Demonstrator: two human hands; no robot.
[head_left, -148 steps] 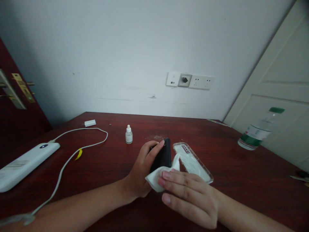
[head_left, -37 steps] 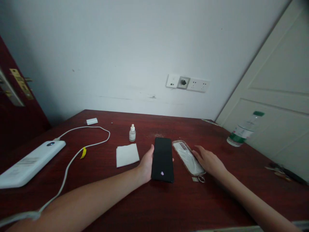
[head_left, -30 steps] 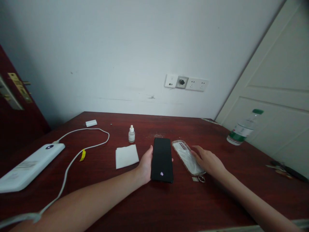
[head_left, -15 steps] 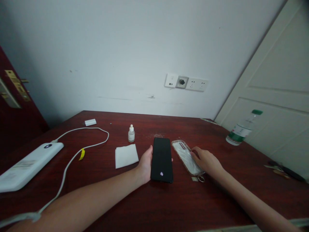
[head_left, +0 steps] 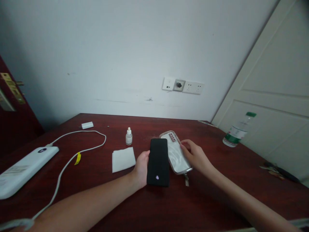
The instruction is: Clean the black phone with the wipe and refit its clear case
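A black smartphone point(head_left: 158, 162) lies along my left hand point(head_left: 142, 169), which is closed around its left edge with the dark screen facing up. Close to the phone's right side is a clear phone case point(head_left: 177, 153), its camera cutout at the upper end and a small tag point(head_left: 186, 180) dangling from its lower end. The fingers of my right hand point(head_left: 195, 156) grip the case by its right edge. The phone's upper right part overlaps the case in view; I cannot tell whether they touch.
Left of the phone are a folded white cloth point(head_left: 123, 159) and a small dropper bottle point(head_left: 129, 137). A white power bank point(head_left: 26, 170) with a cable point(head_left: 64, 169) and a charger plug point(head_left: 87, 125) occupy the left. A water bottle point(head_left: 238, 132) and keys point(head_left: 277, 170) are on the right.
My right hand has moved left with the phone case, which is now lifted and close beside the phone. The tag now hangs from its end. The whole view has shifted slightly.
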